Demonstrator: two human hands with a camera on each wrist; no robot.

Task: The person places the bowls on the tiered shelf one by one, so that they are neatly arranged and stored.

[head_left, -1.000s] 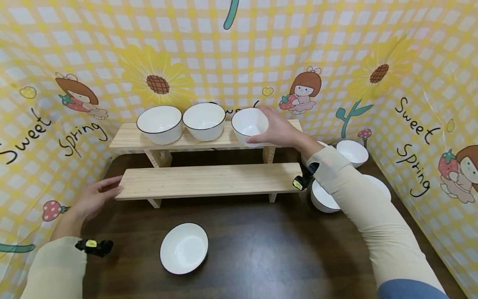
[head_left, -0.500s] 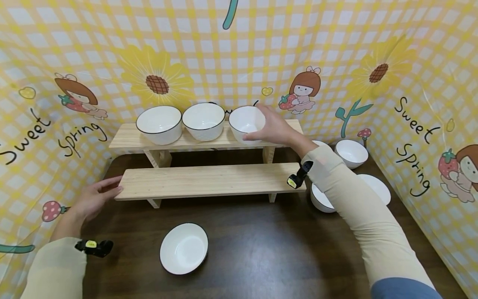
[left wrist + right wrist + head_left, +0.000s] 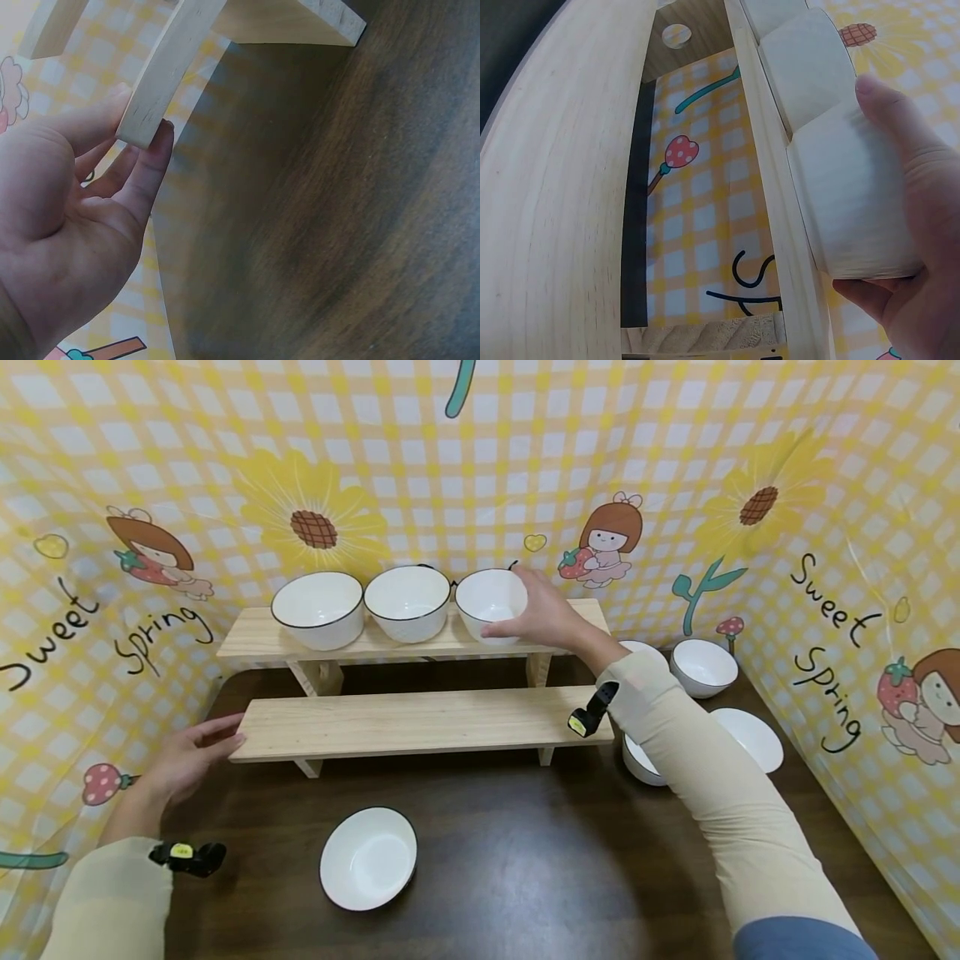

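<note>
My right hand (image 3: pixel 546 612) grips a white bowl (image 3: pixel 480 602) with a dark rim on the upper board of a two-tier wooden shelf. Thumb and fingers go round the bowl's right side; in the right wrist view this bowl (image 3: pixel 859 195) sits against its neighbour. Two matching bowls, one on the left (image 3: pixel 318 614) and one in the middle (image 3: pixel 408 606), stand on the same board. With my left hand (image 3: pixel 183 762) I pinch the left end of the lower board (image 3: pixel 427 723). The left wrist view shows thumb and fingers on opposite faces of that board end (image 3: pixel 154 105).
A single white bowl (image 3: pixel 369 860) stands on the dark table (image 3: pixel 525 860) in front of the shelf. Several more, including a small bowl (image 3: pixel 703 667), are at the right, partly behind my right sleeve (image 3: pixel 705 777). Checked yellow cloth (image 3: pixel 480 468) surrounds the table.
My right hand has slid the gripped bowl slightly left and back along the upper board, closer to the middle bowl. The left hand keeps its place on the lower board.
</note>
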